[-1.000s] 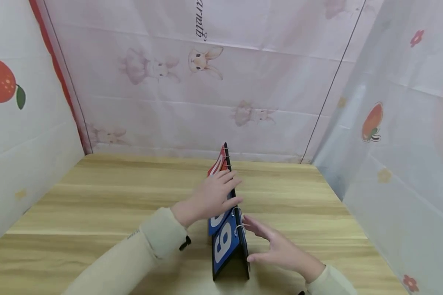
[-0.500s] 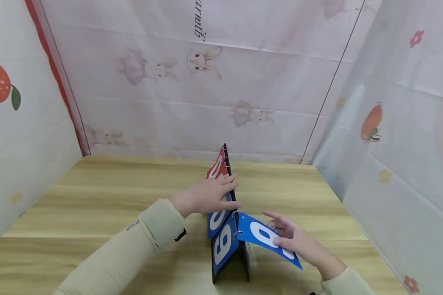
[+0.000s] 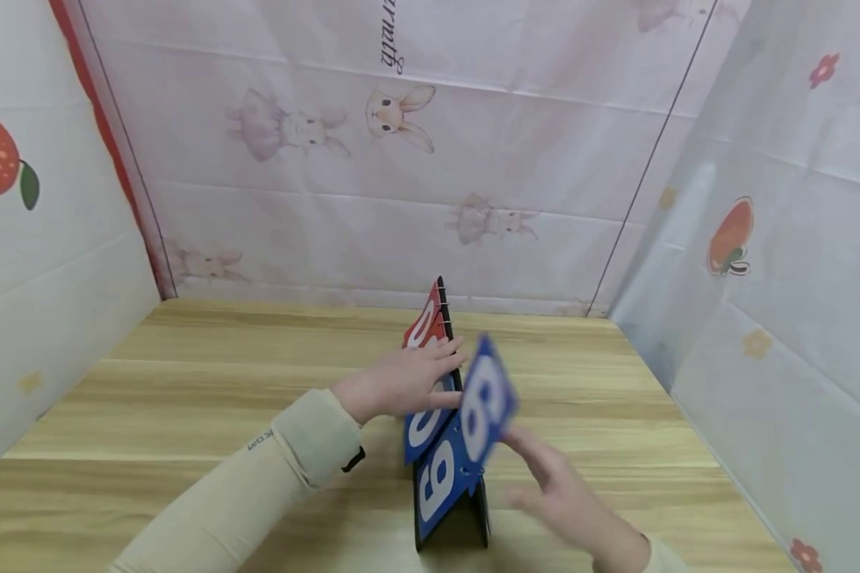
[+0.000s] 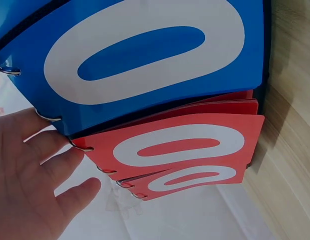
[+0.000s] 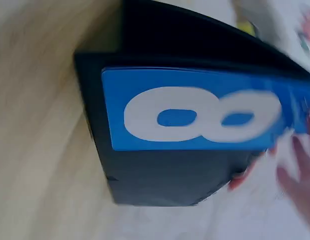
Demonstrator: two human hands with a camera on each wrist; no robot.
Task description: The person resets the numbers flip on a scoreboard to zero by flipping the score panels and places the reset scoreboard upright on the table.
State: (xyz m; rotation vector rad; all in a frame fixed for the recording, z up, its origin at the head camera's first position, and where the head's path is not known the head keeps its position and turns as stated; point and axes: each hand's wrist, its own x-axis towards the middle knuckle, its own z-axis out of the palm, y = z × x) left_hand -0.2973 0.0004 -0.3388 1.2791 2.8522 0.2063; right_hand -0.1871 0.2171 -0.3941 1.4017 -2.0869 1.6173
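A flip scoreboard with a black tent-shaped stand point(image 3: 482, 521) stands lengthwise on the table, its number cards hung on metal rings. My left hand point(image 3: 401, 386) rests over its top edge, fingers extended. In the left wrist view, a blue 0 card point(image 4: 225, 70) and red 0 cards point(image 4: 252, 135) hang beside that hand. One blue number card point(image 3: 489, 406) is up in the air above the near end, blurred. Just right of it is my right hand point(image 3: 566, 501), fingers loosely extended and its index finger close to the card; contact is unclear. A blue 8 card point(image 5: 160, 115) lies against the stand's right side.
The wood-grain table point(image 3: 222, 398) extends on both sides of the scoreboard. Printed fabric hangs as a back wall point(image 3: 315, 231), with similar sheets at left and right.
First my right hand was at the stand's right side. It then raised a blue 8 card outward, and now a card swings up over the top edge. My left hand stays nearly still.
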